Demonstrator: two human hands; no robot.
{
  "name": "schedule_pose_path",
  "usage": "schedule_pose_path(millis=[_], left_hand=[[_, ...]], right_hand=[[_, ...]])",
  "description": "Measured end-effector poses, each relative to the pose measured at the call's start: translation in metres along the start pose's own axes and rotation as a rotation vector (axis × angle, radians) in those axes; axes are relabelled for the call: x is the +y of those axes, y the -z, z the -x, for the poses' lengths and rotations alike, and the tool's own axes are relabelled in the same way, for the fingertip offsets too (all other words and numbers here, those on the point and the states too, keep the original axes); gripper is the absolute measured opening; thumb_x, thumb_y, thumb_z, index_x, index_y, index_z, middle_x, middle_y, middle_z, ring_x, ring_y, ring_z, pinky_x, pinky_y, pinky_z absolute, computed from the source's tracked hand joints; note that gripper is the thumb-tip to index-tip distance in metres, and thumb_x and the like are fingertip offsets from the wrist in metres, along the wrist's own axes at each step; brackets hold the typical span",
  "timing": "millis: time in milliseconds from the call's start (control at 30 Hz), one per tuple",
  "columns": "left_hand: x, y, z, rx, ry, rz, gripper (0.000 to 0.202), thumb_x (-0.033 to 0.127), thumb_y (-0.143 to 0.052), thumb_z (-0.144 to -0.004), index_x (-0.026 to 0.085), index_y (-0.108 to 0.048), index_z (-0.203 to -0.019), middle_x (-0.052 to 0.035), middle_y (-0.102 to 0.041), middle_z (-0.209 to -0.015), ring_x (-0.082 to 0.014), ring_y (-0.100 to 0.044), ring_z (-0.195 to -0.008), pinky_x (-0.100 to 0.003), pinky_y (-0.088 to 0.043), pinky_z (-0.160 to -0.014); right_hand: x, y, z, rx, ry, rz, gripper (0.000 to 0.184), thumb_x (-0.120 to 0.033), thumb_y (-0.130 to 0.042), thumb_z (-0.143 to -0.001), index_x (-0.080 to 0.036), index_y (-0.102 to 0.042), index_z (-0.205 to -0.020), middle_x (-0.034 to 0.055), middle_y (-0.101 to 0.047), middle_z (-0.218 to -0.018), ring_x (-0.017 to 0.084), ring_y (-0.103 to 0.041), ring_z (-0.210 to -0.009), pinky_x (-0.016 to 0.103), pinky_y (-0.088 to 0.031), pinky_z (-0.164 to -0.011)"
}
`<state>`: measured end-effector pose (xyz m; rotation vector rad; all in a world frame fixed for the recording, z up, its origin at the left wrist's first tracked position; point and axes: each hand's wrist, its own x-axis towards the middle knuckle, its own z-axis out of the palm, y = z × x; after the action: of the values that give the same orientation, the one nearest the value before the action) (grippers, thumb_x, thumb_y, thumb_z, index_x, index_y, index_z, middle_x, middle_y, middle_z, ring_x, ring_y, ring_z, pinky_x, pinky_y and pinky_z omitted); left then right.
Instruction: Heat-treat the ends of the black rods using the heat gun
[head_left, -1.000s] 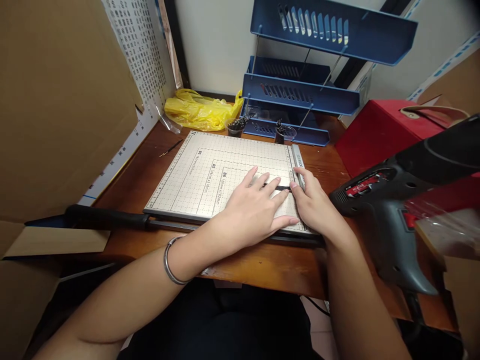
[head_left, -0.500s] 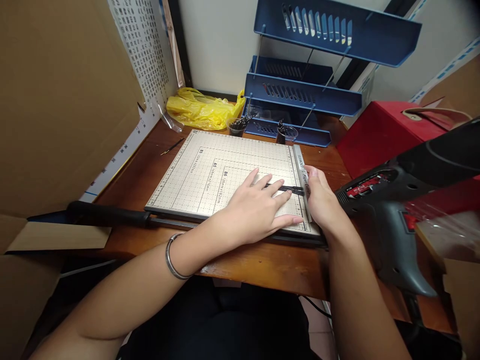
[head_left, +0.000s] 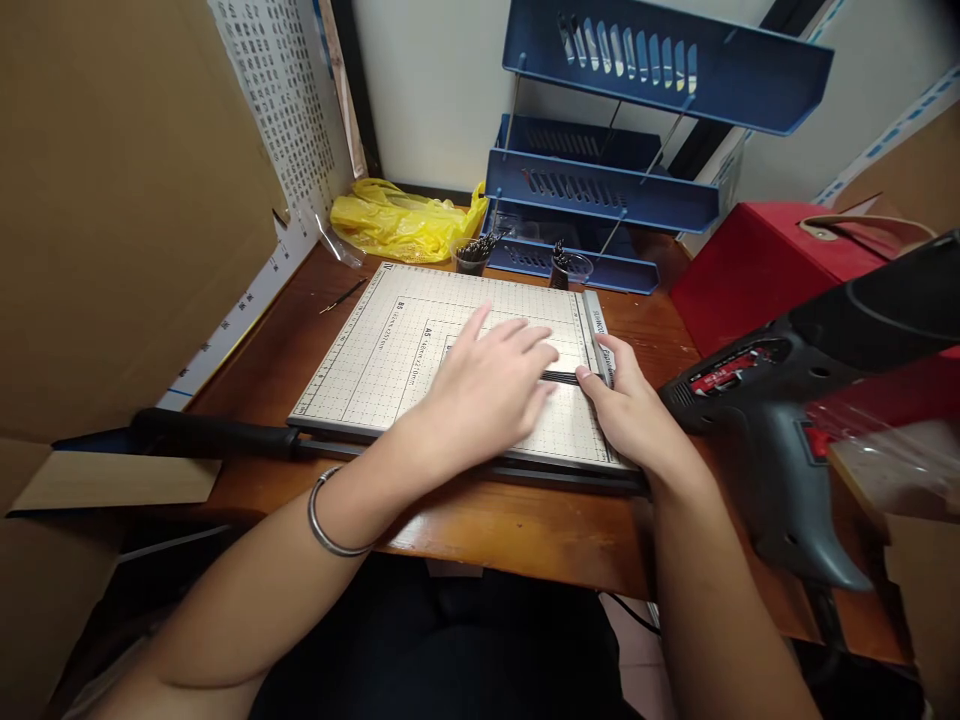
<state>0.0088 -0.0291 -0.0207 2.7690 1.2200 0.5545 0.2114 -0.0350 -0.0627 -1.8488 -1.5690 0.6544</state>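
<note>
A cream gridded paper cutter [head_left: 375, 370] lies on the wooden desk, its black handle [head_left: 214, 432] pointing left. Across the board's right side runs a bundle of thin black strands [head_left: 561, 377]; I cannot tell whether they are wires or tubes. My right hand [head_left: 637, 405] is at the metal rail [head_left: 595, 312], thumb pressed on the strands' right end and fingers over the rail. Above the strands' left part, my left hand [head_left: 495, 385] is slightly blurred, its fingers apart and bent, and it hides that end of the bundle.
Two clear cups, a left cup [head_left: 472, 258] and a right cup [head_left: 570, 270], hold black pieces behind the cutter. Beyond are a yellow plastic bag [head_left: 405, 220] and a blue tiered tray rack [head_left: 600, 190]. A heat gun [head_left: 787, 430] and a red box [head_left: 757, 260] stand right; cardboard [head_left: 127, 200] walls the left.
My left hand has lifted from lying flat on the strands and shifted slightly left, fingers bending. My right thumb has come over the rail onto the strands' right end.
</note>
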Motion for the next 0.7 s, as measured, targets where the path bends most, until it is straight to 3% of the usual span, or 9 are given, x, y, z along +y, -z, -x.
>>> schedule_pose_path(millis=[67,200,300,400,700], left_hand=[[-0.008,0.006,-0.002,0.015,0.077,-0.001,0.018,0.021,-0.059,-0.099,0.018,-0.074,-0.109,-0.0066,-0.074,-0.126,-0.0267,-0.065,-0.123,-0.057,-0.021,-0.127],[-0.016,0.008,-0.004,-0.035,0.144,-0.080,0.018,0.018,-0.059,-0.096,0.018,-0.077,-0.097,-0.0072,-0.079,-0.102,-0.0282,-0.070,-0.106,-0.057,-0.032,-0.117],[-0.015,0.006,-0.006,-0.045,0.171,-0.113,0.020,0.017,-0.058,-0.095,0.018,-0.078,-0.094,-0.0082,-0.078,-0.099,-0.0284,-0.070,-0.100,-0.050,-0.041,-0.102],[-0.014,0.004,-0.008,-0.048,0.184,-0.110,0.022,0.018,-0.057,-0.095,0.019,-0.078,-0.089,-0.0081,-0.078,-0.097,-0.0275,-0.069,-0.097,-0.045,-0.043,-0.091],[-0.015,-0.001,-0.011,-0.061,0.251,-0.002,0.022,0.019,-0.055,-0.092,0.019,-0.076,-0.087,-0.0066,-0.077,-0.093,-0.0250,-0.069,-0.087,-0.041,-0.047,-0.083]], right_hand=[[0.000,0.001,0.001,-0.004,0.000,0.012,0.067,-0.051,-0.049,-0.095,-0.020,-0.039,-0.153,0.0170,-0.043,-0.160,0.034,-0.046,-0.145,0.057,-0.033,-0.122],[-0.001,0.001,0.001,-0.021,-0.011,0.020,0.069,-0.051,-0.047,-0.096,-0.019,-0.035,-0.155,0.0177,-0.041,-0.161,0.034,-0.045,-0.145,0.056,-0.033,-0.123],[0.000,0.001,0.001,-0.016,-0.009,0.009,0.066,-0.050,-0.048,-0.096,-0.021,-0.036,-0.154,0.0170,-0.042,-0.161,0.034,-0.046,-0.145,0.059,-0.033,-0.122],[-0.001,0.001,0.001,-0.008,0.000,0.015,0.065,-0.049,-0.047,-0.096,-0.021,-0.037,-0.154,0.0170,-0.042,-0.161,0.034,-0.047,-0.144,0.059,-0.033,-0.122],[-0.003,0.001,0.003,-0.005,0.004,0.031,0.066,-0.049,-0.045,-0.096,-0.019,-0.036,-0.154,0.0184,-0.041,-0.161,0.034,-0.046,-0.145,0.058,-0.032,-0.123]])
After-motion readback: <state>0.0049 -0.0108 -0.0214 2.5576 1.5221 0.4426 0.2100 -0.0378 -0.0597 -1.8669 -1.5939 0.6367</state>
